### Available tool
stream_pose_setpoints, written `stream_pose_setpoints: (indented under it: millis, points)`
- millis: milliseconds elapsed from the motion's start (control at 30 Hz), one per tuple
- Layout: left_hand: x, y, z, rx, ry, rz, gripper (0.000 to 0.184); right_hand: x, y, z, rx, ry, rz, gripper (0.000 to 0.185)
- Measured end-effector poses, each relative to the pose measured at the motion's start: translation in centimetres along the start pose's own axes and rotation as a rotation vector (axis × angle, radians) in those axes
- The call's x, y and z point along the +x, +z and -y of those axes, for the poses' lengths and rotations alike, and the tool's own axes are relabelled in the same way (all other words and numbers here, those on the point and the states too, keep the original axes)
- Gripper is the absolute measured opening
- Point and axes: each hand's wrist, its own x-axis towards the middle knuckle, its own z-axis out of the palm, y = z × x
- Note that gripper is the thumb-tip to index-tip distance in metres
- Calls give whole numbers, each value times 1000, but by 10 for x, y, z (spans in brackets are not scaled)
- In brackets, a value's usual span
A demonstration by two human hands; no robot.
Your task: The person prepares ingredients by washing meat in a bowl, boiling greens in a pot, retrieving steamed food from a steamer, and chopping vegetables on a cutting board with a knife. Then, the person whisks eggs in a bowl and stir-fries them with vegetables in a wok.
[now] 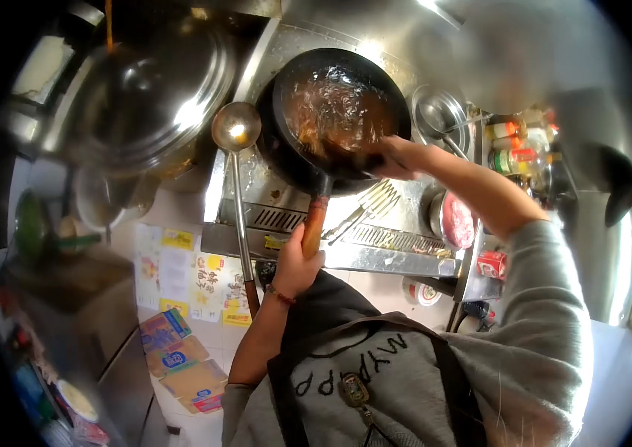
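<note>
My left hand (301, 262) is wrapped round the wooden handle of a black wok (394, 97), which sits tilted on the steel stove. Brownish, bubbly liquid (342, 112) swirls in the wok. My right hand (399, 158) reaches over the wok's right side with its fingers curled. Blur hides what those fingers hold, if anything. Left of the wok lies a long-handled metal ladle (237, 127), its bowl up on the stove's edge. A slotted metal turner (379, 200) rests on the stove just below the wok.
A large lidded steel pot (144, 97) stands at the left. To the right are a pan holding a ladle (435, 115), several seasoning bottles (513, 160) and a bowl of pink meat (457, 220). Flattened cardboard (182, 357) lies on the floor at lower left.
</note>
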Motion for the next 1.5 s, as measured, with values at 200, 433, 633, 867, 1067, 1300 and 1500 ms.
stream_pose_setpoints:
  millis: [200,433,633,867,1067,1300,1500]
  points:
    - [6,-13,-25,-137,86,-19,41,41,-30,-55,-202,574,-88,34]
    - [3,-22,-46,-312,-428,98,48,26,60,7,278,-11,-400,61]
    - [4,-17,-48,-418,-472,43,38,98,5,0,727,508,-223,35]
    - [5,-19,-50,-377,-445,96,41,-41,4,-10,296,99,139,68]
    - [18,-31,-65,-769,-652,202,53,16,-82,-121,-540,407,-124,23]
    - [47,-3,-27,-1417,-764,371,19,62,-82,-141,-426,463,-297,35]
    - [28,22,-72,-1157,-721,358,22,-103,29,-156,121,406,-326,42]
